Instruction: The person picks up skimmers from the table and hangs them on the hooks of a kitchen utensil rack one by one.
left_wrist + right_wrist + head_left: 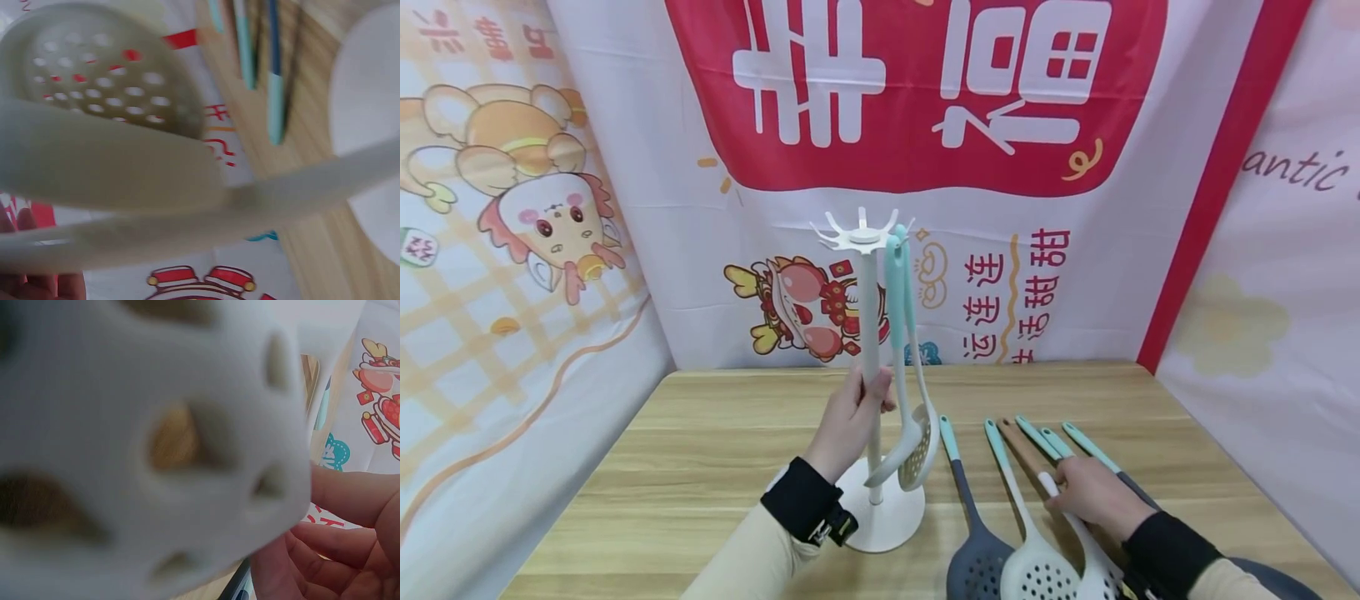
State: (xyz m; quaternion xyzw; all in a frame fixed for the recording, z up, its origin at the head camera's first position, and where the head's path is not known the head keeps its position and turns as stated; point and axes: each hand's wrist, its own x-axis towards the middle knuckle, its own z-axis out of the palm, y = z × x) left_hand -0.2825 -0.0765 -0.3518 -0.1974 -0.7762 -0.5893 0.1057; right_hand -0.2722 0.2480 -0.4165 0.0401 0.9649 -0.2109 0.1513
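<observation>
My left hand (850, 421) grips the pole of a white utensil stand (870, 317) with a round base and a ring of hooks on top. From its right side hang a pale ladle (901, 442) and a slotted skimmer (922, 458) with mint handle ends. The skimmer (106, 69) also shows close up in the left wrist view. Over the utensils on the right, my right hand (1097, 496) holds a white slotted turner (1086, 542) by its neck. That turner (237, 444) fills much of the right wrist view, beside the curled fingers (356, 500).
A dark slotted turner (977, 554) and a pale slotted turner (1037, 571) lie between the stand and the right hand. Several more handles, including a mint one (1086, 442), spread beyond that hand on the wooden table (715, 467). Printed cloth (700, 275) hangs behind and at the sides.
</observation>
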